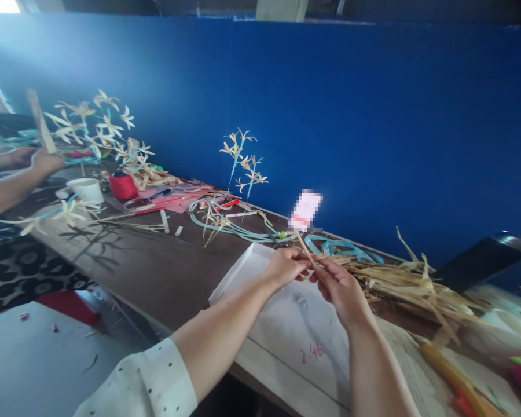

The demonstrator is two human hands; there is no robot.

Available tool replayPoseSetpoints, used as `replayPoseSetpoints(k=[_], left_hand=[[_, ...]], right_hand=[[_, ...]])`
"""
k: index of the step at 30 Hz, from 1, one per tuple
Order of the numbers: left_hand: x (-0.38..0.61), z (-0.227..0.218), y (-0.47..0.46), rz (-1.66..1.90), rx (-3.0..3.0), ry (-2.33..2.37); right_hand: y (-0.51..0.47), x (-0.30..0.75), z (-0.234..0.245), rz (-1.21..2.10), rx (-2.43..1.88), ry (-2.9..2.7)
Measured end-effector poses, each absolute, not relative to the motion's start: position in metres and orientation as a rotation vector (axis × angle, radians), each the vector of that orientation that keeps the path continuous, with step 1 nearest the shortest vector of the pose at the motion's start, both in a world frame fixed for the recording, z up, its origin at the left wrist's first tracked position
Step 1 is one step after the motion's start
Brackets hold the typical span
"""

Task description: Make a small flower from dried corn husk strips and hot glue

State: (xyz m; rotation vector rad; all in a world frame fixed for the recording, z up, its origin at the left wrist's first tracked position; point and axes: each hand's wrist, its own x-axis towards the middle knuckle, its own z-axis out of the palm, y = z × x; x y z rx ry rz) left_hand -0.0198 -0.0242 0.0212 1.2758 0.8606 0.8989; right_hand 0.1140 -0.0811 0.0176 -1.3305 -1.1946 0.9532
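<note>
My left hand [286,266] and my right hand [338,286] meet above a white box lid [260,301] on the brown table [156,266]. Both pinch a thin dried straw strip [306,248] that sticks up between the fingertips. Just to the right lies a pile of dried straw leaves [408,284], touching the area by my right hand. Light blue ribbon [347,249] lies behind my hands.
Straw flowers on stems [243,159] stand against the blue wall. Another person's hands [39,162] hold a strip at far left, near a white cup [87,188], a red spool [122,186] and more straw flowers [99,124]. Scissors [460,385] lie at lower right.
</note>
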Motion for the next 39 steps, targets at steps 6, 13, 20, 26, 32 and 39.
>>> replayPoseSetpoints(k=[6, 13, 20, 26, 32, 39], left_hand=[[-0.019, 0.017, -0.024, 0.905, 1.349, 0.915], [-0.018, 0.015, -0.023, 0.913, 1.394, 0.963], [-0.021, 0.02, -0.024, 0.845, 1.387, 0.935], [-0.023, 0.027, -0.028, 0.711, 1.369, 0.9], [-0.021, 0.019, -0.024, 0.758, 1.488, 0.837], [-0.022, 0.018, -0.024, 0.936, 1.643, 0.973]], right_hand=[[-0.075, 0.117, 0.01, 0.779, -1.394, -1.254], [-0.071, 0.12, 0.005, 0.391, -1.47, -1.449], [-0.075, 0.12, 0.01, 0.28, -1.54, -1.462], [-0.074, 0.132, 0.009, 0.316, -1.608, -1.366], [-0.073, 0.128, 0.007, 0.424, -1.541, -1.402], [-0.074, 0.121, 0.008, 0.467, -1.51, -1.407]])
